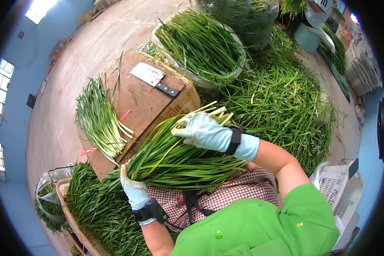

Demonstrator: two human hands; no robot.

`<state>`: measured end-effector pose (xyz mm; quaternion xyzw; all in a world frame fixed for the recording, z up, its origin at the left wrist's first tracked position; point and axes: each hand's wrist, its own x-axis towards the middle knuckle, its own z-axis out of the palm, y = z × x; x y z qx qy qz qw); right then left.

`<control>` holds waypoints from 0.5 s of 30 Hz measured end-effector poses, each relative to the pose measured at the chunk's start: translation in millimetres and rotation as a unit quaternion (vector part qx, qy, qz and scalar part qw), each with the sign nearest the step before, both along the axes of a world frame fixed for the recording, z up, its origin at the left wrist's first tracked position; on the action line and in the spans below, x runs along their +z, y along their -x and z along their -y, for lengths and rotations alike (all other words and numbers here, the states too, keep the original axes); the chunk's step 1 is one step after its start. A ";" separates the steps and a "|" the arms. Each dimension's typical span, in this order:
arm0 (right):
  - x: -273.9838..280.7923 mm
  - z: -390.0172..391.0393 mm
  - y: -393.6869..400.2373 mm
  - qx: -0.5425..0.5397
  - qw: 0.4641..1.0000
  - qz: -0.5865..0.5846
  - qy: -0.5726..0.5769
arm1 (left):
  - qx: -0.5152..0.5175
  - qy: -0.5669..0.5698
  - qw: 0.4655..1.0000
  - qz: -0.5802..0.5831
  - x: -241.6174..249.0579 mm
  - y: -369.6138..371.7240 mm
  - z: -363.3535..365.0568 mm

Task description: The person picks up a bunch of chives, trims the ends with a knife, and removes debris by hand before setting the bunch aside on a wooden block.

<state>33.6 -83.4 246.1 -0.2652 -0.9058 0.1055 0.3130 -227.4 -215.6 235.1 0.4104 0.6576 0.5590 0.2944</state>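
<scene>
A loose bunch of garlic chives [187, 166] lies across my lap, green leaves toward the left and pale stems at the upper right. My left hand [135, 192], gloved in light blue, is closed around its leafy left side, thumb on top and the other fingers mostly hidden. My gloved right hand [202, 132] is closed over the bunch near the pale stem ends. A yellow leaf [164, 153] runs up toward its fingertips. Ahead, a cleaver [148, 74] with a black handle and another bunch of chives [98, 119] rest on a wooden board [136, 102].
Red ties [125, 115] lie on the board. A bag of chives [200, 47] stands beyond it, with a large heap [281, 102] at right. A crate [63, 192] of greens sits at lower left. White baskets [339, 187] stand at right; another person [320, 13] is at upper right.
</scene>
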 end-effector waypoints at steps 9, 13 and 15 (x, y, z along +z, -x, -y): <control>16.4 -19.0 8.1 -0.034 0.976 -0.114 0.181 | 0.041 -0.059 0.934 0.349 20.3 -4.5 -10.2; 17.7 -45.1 -17.0 -0.030 0.841 -0.323 0.433 | 0.050 -0.058 0.935 0.347 14.6 0.5 -13.6; 20.9 -56.0 -42.6 -0.023 0.739 -0.452 0.499 | 0.023 -0.075 0.966 0.248 1.8 6.6 -8.1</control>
